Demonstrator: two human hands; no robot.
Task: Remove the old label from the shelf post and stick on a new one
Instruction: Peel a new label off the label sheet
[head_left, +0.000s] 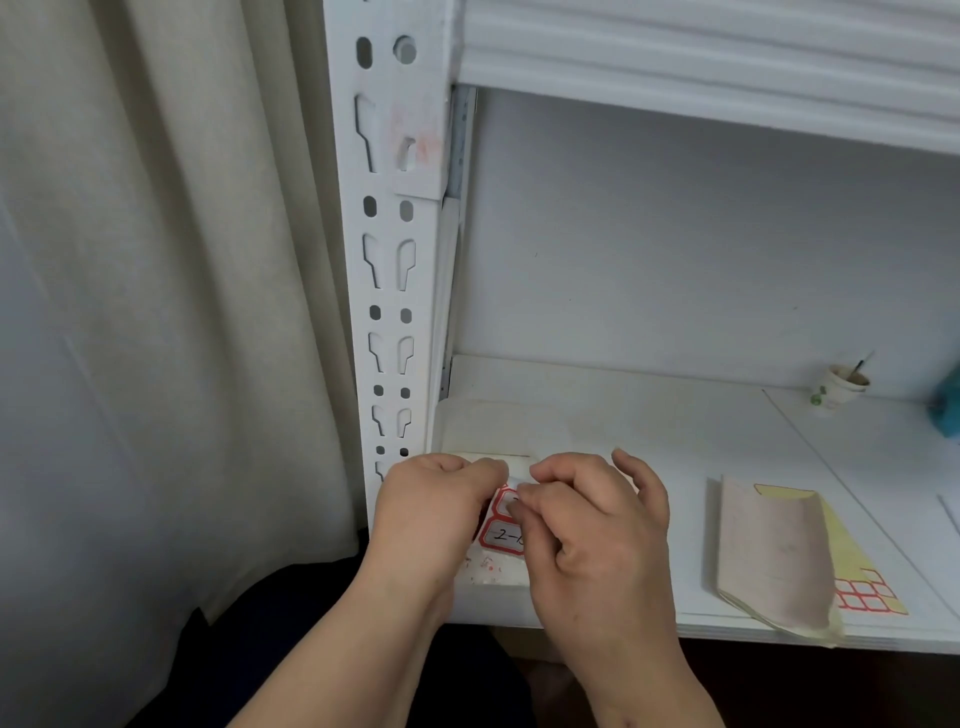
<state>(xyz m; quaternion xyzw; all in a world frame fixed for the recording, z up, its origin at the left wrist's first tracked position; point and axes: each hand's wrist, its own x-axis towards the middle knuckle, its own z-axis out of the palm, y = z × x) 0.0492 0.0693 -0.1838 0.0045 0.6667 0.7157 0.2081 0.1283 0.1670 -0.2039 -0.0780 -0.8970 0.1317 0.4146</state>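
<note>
Peeling a fresh label from the small label sheet (501, 525) looks like the step in hand. The left hand (434, 506) pinches the sheet at its left side, and the right hand (587, 512) pinches a corner at its top with thumb and forefinger, so both grips are narrow and holding. To do it well, I would lift the corner slowly and keep the sheet flat, so the label does not curl or tear. The shelf post (395, 249) stands just left of the hands, and faint red marks near its top suggest the old label is already off. The shelf board (597, 415) leaves open room to the right, before the spare label pack (779, 551).
</note>
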